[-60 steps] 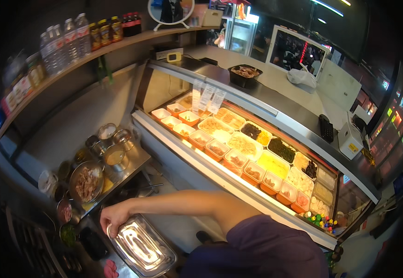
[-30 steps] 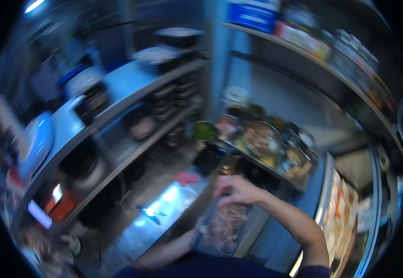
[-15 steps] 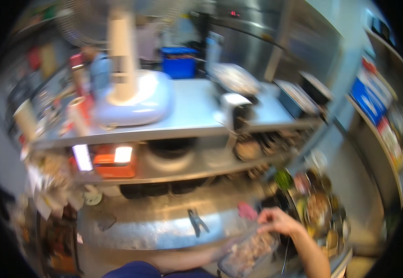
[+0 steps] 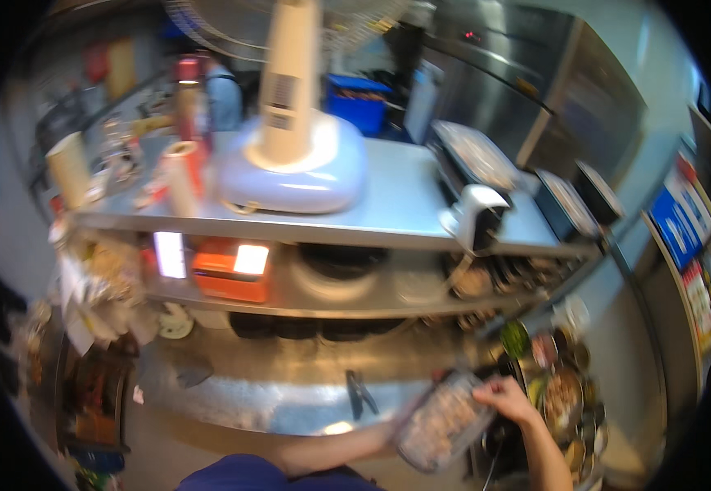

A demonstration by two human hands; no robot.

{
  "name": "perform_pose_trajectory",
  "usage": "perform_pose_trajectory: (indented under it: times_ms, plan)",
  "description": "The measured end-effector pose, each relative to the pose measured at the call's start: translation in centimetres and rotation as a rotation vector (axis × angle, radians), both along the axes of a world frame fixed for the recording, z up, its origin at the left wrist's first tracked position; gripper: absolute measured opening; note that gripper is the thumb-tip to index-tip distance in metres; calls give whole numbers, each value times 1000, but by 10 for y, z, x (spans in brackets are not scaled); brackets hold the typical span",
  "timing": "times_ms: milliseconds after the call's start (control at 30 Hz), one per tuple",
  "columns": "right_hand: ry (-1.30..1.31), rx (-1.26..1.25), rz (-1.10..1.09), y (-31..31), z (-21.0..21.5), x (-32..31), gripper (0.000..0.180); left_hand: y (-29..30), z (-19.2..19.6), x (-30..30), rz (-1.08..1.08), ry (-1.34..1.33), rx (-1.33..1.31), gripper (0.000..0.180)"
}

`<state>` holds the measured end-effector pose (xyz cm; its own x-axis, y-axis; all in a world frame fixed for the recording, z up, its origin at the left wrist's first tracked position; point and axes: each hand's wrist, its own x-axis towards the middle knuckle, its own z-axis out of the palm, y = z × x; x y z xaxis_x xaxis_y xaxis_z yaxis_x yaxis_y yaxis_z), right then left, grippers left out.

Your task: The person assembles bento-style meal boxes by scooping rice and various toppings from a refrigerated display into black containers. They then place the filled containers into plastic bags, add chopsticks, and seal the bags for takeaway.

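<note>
Head view: right hand (image 4: 504, 397) grips diagonally tilted tray (image 4: 444, 421).

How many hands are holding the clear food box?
2. The right hand grips the far edge of the clear food box. The left hand is mostly hidden beneath the box, with only its forearm showing, so its grip cannot be seen.
</note>
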<state>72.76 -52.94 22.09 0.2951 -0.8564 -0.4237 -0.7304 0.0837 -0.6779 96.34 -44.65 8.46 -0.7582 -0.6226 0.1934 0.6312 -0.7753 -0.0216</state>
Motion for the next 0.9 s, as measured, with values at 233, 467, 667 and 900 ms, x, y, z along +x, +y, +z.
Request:
perform_pose_trajectory:
  times_ms: [233, 467, 667, 900]
  plan:
    - [-199, -291, 365, 38, 105, 69, 21, -51, -73, 44, 144, -330, 120, 81]
    - [43, -1009, 346, -30, 117, 57, 12, -34, -108, 106, 227, -172, 209, 80]
    - [80, -1284, 464, -156, 2, 124, 24, 21, -63, 109, 191, -203, 271, 73]
    - [-130, -676, -97, -26, -76, 64, 38, 5, -28, 50, 56, -180, 265, 71]
